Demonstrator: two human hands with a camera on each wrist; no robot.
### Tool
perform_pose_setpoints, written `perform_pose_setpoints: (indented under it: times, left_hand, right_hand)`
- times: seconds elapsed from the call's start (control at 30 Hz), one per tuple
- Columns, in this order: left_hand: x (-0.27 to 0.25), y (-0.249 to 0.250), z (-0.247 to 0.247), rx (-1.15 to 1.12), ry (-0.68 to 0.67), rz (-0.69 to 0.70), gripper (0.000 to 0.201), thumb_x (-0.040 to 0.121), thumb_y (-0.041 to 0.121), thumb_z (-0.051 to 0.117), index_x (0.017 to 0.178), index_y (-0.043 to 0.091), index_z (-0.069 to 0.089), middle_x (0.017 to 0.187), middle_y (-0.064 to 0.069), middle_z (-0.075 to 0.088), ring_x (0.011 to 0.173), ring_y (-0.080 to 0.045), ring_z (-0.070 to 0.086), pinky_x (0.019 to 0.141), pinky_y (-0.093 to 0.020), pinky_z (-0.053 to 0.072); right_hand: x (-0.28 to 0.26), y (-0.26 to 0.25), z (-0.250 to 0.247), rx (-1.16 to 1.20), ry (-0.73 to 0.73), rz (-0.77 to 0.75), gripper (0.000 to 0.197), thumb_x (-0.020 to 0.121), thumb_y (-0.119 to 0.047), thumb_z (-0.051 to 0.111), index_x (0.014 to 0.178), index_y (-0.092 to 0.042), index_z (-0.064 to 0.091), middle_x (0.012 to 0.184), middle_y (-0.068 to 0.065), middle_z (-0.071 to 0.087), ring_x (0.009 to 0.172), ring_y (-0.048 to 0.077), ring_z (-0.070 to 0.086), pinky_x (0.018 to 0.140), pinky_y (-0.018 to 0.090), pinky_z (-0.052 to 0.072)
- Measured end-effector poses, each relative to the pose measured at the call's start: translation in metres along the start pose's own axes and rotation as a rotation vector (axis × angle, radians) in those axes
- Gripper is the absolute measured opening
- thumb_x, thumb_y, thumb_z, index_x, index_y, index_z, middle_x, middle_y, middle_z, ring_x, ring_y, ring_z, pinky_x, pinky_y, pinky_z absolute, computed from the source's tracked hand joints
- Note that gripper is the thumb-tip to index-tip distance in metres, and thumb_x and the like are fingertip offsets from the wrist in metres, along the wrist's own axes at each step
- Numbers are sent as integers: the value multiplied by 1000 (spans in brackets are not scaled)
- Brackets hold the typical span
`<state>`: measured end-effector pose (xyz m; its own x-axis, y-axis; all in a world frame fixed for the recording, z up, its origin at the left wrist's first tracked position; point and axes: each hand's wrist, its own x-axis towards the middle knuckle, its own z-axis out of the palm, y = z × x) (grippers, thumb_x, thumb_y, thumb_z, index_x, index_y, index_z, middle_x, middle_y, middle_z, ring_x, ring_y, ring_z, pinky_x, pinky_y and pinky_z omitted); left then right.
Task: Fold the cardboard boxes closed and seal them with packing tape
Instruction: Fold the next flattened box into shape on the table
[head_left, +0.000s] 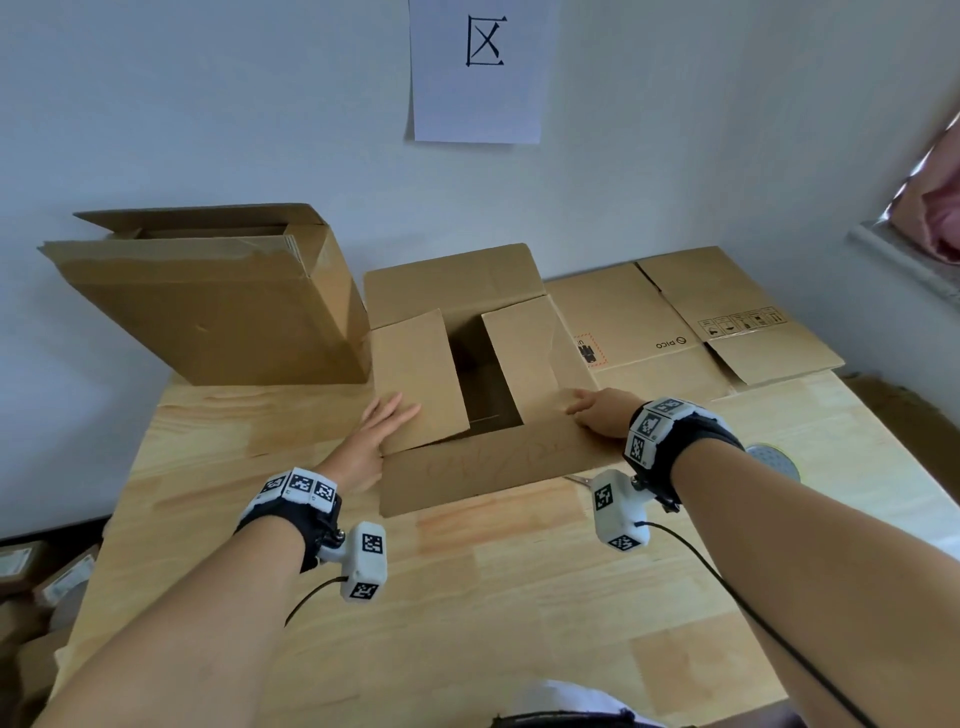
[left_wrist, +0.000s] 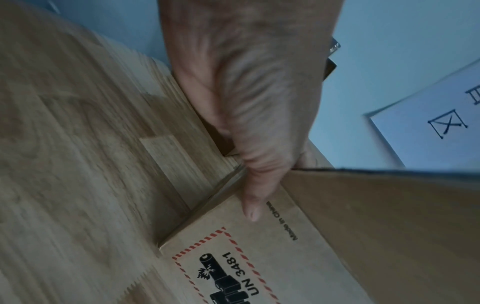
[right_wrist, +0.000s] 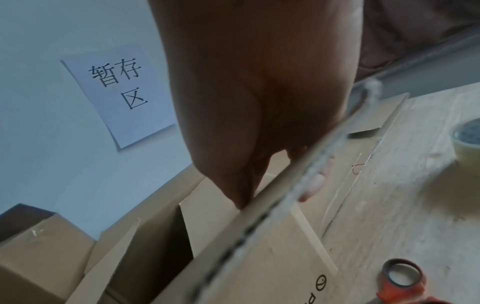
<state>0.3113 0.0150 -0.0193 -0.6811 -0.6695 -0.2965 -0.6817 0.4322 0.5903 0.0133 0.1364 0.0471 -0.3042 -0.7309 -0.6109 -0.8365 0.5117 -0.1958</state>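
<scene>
While both side flaps are only partly lowered, the box (head_left: 467, 374) sits mid-table (head_left: 519, 597) with its top open and dark inside. A person's left hand (head_left: 379, 431) lies with fingers straight against the left flap (head_left: 415, 379); the thumb reaches onto the box's printed side in the left wrist view. The right hand (head_left: 602, 415) pinches the right flap (head_left: 530, 358), thumb on one face and fingers behind the edge. The near flap (head_left: 493, 467) lies outward and the far flap (head_left: 452, 286) stands back, so folding looks barely begun and no tape is on. A tape roll (right_wrist: 467, 139) and scissors (right_wrist: 402, 281) wait to the right. Another open box (head_left: 218, 301) and flattened cartons (head_left: 691, 322) remain.
</scene>
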Motion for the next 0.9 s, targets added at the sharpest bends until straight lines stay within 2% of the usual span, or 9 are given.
perform_pose_setpoints:
  times: [0.1, 0.33, 0.4, 0.43, 0.53, 0.63, 0.73, 0.8, 0.9]
  left_hand:
    - [-7, 3, -2, -134, 30, -30, 87, 84, -26, 34, 145, 34, 26, 157, 14, 2, 143, -5, 4, 108, -16, 21]
    - [-24, 9, -7, -271, 36, -98, 75, 89, -21, 33, 144, 30, 36, 156, 18, 3, 138, -2, 12, 71, 3, 37]
    - [-26, 11, -7, -413, 34, -133, 60, 96, -9, 36, 143, 28, 39, 158, 15, 4, 144, -10, 8, 94, -6, 38]
    - [-27, 13, -7, -483, 28, -150, 51, 98, 5, 44, 143, 28, 40, 158, 13, 5, 145, -13, 7, 109, -22, 32]
    - [-31, 19, -7, -321, -34, -146, 60, 86, 42, 55, 142, 31, 37, 156, 19, 0, 140, -8, 11, 114, -44, 19]
    - [-33, 20, -7, -257, -12, -222, 54, 81, 65, 39, 117, 28, 54, 154, 5, 26, 139, -15, 29, 112, -40, 22]
    - [-28, 19, -7, -345, 84, -258, 71, 83, 68, 36, 133, 20, 49, 135, -1, 54, 123, -18, 49, 108, -34, 32]
    - [-24, 20, -9, -367, 106, -249, 72, 82, 69, 39, 135, 21, 48, 130, 1, 58, 117, -16, 52, 104, -32, 35]
    - [-23, 21, -10, -356, 118, -270, 69, 83, 67, 40, 129, 18, 52, 120, 3, 61, 111, -14, 54, 98, -28, 36]
  right_hand:
    - [-5, 2, 2, -38, -2, -32, 44, 102, -15, 27, 143, -24, 37, 158, -2, 10, 140, 24, 27, 111, 32, 26]
    - [-10, 4, 2, 93, -13, -28, 42, 99, -20, 38, 141, -20, 42, 153, 1, 29, 137, 23, 33, 111, 30, 27]
    - [-10, 9, 1, 315, 26, 13, 42, 96, -25, 47, 137, -12, 48, 144, 8, 44, 130, 25, 42, 106, 31, 33]
    - [-9, 12, 0, 474, 49, 45, 44, 94, -28, 52, 133, -8, 50, 138, 11, 49, 126, 28, 47, 104, 34, 37]
    - [-11, 22, -4, 1026, 55, 115, 37, 93, -31, 54, 120, -6, 58, 129, 13, 55, 109, 32, 57, 98, 41, 46]
    - [-14, 31, -7, 1398, 103, 203, 35, 98, -32, 38, 100, -7, 61, 109, 13, 62, 93, 33, 62, 93, 38, 50]
    - [-14, 31, -2, 1421, 171, 234, 34, 98, -30, 33, 97, -9, 59, 105, 11, 63, 85, 24, 57, 76, 32, 47]
    - [-10, 28, 2, 1376, 263, 226, 27, 97, -16, 35, 107, -6, 58, 119, 13, 59, 102, 25, 54, 80, 33, 43]
    - [-5, 19, 4, 1335, 337, 116, 41, 92, 9, 29, 127, 4, 49, 129, 19, 50, 117, 29, 46, 83, 31, 46]
